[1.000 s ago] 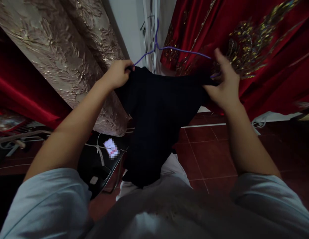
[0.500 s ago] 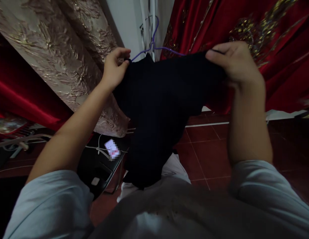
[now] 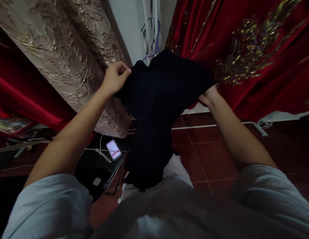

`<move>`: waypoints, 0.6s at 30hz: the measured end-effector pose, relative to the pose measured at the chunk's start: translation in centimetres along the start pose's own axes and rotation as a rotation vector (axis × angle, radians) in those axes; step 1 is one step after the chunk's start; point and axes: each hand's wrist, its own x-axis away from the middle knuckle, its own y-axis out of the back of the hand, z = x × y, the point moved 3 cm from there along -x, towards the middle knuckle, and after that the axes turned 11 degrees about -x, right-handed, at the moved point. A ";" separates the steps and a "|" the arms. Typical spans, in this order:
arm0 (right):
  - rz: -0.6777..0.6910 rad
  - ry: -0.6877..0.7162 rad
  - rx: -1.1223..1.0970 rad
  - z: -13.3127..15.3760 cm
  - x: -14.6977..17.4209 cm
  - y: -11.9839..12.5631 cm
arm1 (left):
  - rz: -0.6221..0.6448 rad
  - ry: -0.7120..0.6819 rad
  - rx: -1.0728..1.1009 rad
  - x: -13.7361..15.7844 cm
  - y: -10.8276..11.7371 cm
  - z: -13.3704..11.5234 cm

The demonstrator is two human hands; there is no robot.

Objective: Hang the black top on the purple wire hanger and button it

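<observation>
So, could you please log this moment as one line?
left hand: pinching garment edge | right hand: partly hidden by garment | hanger: partly visible above garment

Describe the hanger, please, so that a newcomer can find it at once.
Start at the big dark garment between the left hand and the right hand. Look just above its top edge, at the pale bars. The thin purple hanger shows there; its colour sets it apart from them.
</observation>
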 end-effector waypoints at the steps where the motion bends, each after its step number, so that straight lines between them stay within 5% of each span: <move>1: 0.042 -0.076 -0.037 -0.6 -0.5 0.8 | 0.012 -0.041 0.009 0.3 0.0 -0.8; 4: 0.093 -0.232 -0.174 -0.3 -1.7 2.5 | -0.001 -0.104 0.055 0.1 -0.3 -4.3; 9: -0.069 -0.109 -0.471 3.9 -1.3 2.1 | -0.017 -0.254 0.146 -1.7 -0.3 -10.4; 12: -0.207 0.007 -0.576 6.2 0.2 1.5 | -0.069 -0.272 0.207 -2.0 0.6 -11.7; 15: -0.161 0.192 -0.499 8.5 3.0 0.4 | -0.094 -0.056 0.438 -1.7 1.8 -11.3; 18: 0.120 0.333 -0.177 10.5 6.6 -2.1 | 0.048 0.339 0.812 -0.2 2.1 -10.9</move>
